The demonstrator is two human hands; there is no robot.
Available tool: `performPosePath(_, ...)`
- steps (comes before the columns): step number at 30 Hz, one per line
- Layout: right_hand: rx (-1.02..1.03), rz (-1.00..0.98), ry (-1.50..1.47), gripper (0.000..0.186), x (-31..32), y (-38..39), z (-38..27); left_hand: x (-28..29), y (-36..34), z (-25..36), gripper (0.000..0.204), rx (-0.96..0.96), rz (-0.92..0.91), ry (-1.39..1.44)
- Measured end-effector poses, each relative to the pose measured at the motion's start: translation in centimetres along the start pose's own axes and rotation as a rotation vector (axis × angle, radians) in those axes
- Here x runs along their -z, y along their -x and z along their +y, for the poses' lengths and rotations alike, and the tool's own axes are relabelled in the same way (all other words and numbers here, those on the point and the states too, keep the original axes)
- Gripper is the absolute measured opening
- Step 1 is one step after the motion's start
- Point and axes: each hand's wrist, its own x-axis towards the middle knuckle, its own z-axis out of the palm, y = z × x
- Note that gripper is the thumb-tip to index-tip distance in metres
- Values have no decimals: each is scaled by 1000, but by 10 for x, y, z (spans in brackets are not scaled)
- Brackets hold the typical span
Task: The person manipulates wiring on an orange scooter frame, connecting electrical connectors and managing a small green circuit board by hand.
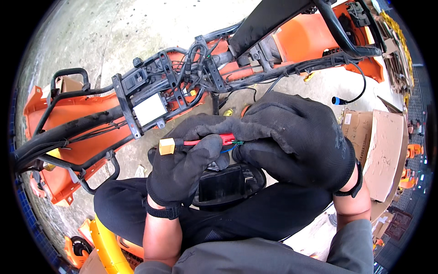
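Note:
Both my hands wear black knit gloves and meet in front of me above my lap. In my left hand (182, 157), closed with thumb and fingers, is a short power cable with a yellow connector (167, 146) pointing left. Its red wire (226, 138) comes out past my left thumb. Thin green wires (238, 143) and a blue wire (227, 150) show beside it. My right hand (299, 141) is closed at the cable's other end, its fingertips against the red and green wires. The exact grip there is partly hidden.
Ahead lies a scooter-like black tube frame (269, 75) with orange panels (301, 39) and bundled wiring (194, 68). A black tray-like housing (223, 187) sits below my hands. A cable with a blue plug (337, 100) hangs at right, near cardboard boxes (381, 153). Yellow plastic (107, 246) lies lower left.

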Motion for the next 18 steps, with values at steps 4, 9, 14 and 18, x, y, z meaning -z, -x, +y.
performPosePath(4,6,-25,16,35,0,0,1,-1,-2,2,37,-20,-3,-3)
performPosePath(9,8,-30,0,33,-2,0,1,-5,-2,1,32,-21,28,39)
performPosePath(14,-16,-37,46,29,-2,-2,-4,-2,-2,-1,30,-60,-13,-8)
performPosePath(18,8,-47,117,28,-4,-1,-6,1,-2,-4,26,-68,-66,2)
